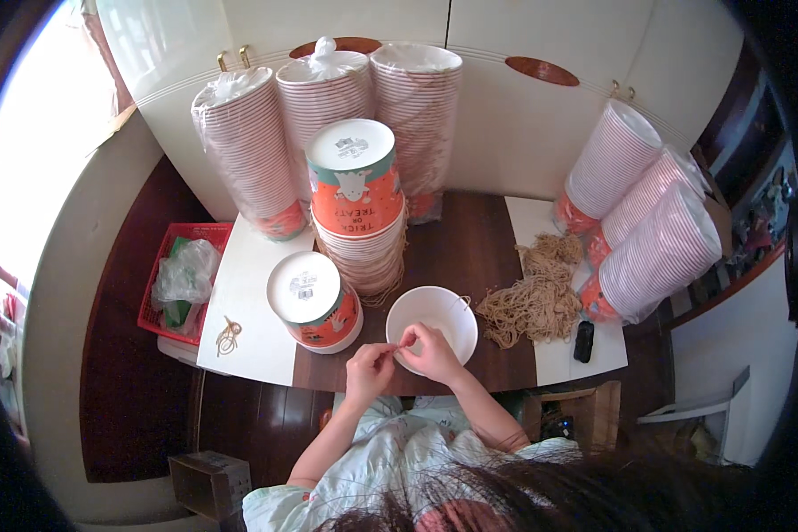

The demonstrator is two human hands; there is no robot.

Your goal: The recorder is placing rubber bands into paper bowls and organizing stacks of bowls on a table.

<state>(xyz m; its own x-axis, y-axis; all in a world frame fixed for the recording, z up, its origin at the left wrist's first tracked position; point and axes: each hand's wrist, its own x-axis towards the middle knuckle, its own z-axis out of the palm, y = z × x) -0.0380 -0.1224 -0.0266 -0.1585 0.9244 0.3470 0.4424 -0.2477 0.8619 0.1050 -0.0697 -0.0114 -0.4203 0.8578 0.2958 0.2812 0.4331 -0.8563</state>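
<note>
A white paper bucket (448, 312) stands mouth up at the table's front edge. A tan cord (464, 302) shows at its right rim. My left hand (370, 370) and my right hand (429, 353) meet fingertip to fingertip over the bucket's front left rim. Both are closed in a pinch. Whatever lies between the fingers is too small to make out. Left of the bucket, an orange and green printed bucket (326, 326) sits upside down. Behind it rises a tall stack of upturned buckets (356, 208), with tan cords hanging along its sides.
Plastic-wrapped bucket stacks stand at the back (417, 115) and lean at the right (652, 253). Tan cords (536, 297) lie heaped beside a small black object (583, 342). At the left are a loose cord bundle (228, 336) and a red basket (157, 282) holding plastic bags.
</note>
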